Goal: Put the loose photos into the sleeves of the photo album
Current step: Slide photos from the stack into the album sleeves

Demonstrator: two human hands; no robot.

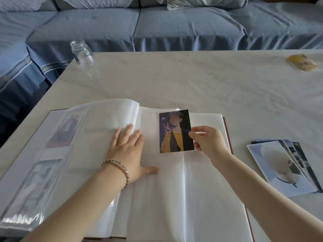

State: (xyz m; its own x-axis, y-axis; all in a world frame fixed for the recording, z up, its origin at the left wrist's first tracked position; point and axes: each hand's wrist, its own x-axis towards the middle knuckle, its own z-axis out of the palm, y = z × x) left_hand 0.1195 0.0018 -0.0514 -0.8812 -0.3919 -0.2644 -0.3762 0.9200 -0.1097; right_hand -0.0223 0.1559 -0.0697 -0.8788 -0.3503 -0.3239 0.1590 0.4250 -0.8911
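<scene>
Pinching photo [176,131], right hand [208,141] over album [201,198]

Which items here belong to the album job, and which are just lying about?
In the job: photo album, held photo, right hand pinching it, left hand flat on the page, stack of loose photos.
Lying about: glass jar, yellowish object.

Living room, daytime: a white marble-look table [174,81] w/ faint grey veining fills the foreground. A clear glass jar [82,55], open-topped, stands upright at the far-left corner. A small yellowish item [302,63], too blurred to ID, lies near the far-right edge, well apart. Behind the table, a blue-covered sofa [183,30] w/ pale cushions [97,2] along its back.
</scene>
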